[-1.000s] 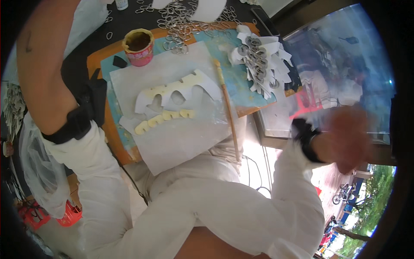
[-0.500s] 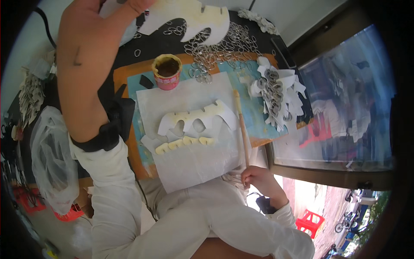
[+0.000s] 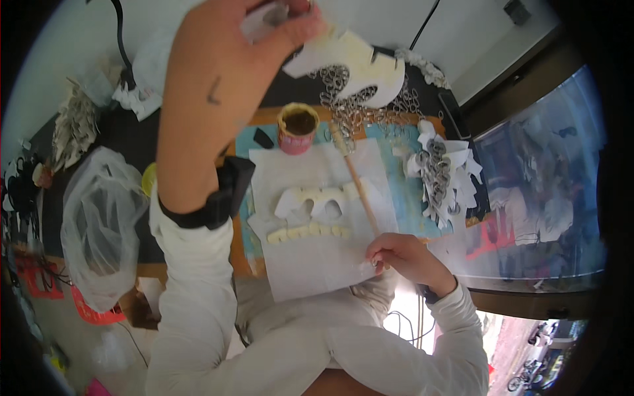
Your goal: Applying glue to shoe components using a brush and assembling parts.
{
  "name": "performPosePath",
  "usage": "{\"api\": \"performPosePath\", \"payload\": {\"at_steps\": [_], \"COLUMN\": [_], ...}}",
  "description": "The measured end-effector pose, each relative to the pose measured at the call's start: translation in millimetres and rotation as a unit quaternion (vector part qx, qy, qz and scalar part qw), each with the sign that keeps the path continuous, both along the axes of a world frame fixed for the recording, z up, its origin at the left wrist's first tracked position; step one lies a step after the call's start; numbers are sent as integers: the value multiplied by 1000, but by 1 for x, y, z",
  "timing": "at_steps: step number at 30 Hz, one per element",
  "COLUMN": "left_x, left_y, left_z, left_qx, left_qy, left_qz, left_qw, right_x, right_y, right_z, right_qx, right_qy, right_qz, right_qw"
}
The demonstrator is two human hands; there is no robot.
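Note:
At the top, my left hand [image 3: 257, 46] is closed on a white cut-out piece [image 3: 360, 66] with curved notches and yellowish smears; part of the piece is hidden by the fingers. My right hand [image 3: 409, 261], by the near right corner of a white paper sheet [image 3: 310, 270], grips the lower end of a wooden-handled brush [image 3: 358, 181]. The yellowed brush tip is just right of a pink cup [image 3: 297, 142] of brown liquid with a crusted yellow rim. On the sheet lie another notched white piece [image 3: 317, 196] and a row of yellowish scalloped tabs [image 3: 307, 232].
Oval metal rings [image 3: 403, 102] are heaped at the back of the table. A pile of white pieces with rings [image 3: 436, 168] sits right, near a glass pane [image 3: 535, 198]. A clear plastic bag [image 3: 99, 224] hangs at left. A small black scrap [image 3: 263, 138] lies by the cup.
My right hand has moved forward and left, bringing the brush tip closer to the cup. My left hand still holds the white piece, farther right in view. The whole view has shifted.

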State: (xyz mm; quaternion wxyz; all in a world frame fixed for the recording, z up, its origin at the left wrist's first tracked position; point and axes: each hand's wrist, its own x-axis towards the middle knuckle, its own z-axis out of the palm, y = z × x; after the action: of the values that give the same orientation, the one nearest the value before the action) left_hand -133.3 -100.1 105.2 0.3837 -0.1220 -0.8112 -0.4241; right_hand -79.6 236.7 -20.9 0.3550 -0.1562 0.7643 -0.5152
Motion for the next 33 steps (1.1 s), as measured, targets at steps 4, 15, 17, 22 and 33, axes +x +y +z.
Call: {"api": "performPosePath", "payload": {"at_steps": [4, 15, 17, 22, 33], "left_x": [7, -11, -16, -17, -24], "left_y": [7, 7, 10, 10, 27], "left_z": [1, -1, -5, -14, -12], "left_qx": [42, 71, 80, 103, 132], "left_qy": [-23, -32, -45, -40, -152], "left_qz": [-16, -33, -37, -43, -106], "left_qw": [999, 996, 995, 993, 974], "right_x": [-15, -66, -77, -94, -144], "right_y": [-16, -50, -65, -113, -128], "right_z": [8, 152, 170, 162, 121], "right_qx": [43, -16, -90, -273, -203], "right_qy": [219, 549, 552, 463, 569], "right_qz": [163, 26, -37, -183, -92], "right_qw": [961, 835, 828, 823, 791]}}
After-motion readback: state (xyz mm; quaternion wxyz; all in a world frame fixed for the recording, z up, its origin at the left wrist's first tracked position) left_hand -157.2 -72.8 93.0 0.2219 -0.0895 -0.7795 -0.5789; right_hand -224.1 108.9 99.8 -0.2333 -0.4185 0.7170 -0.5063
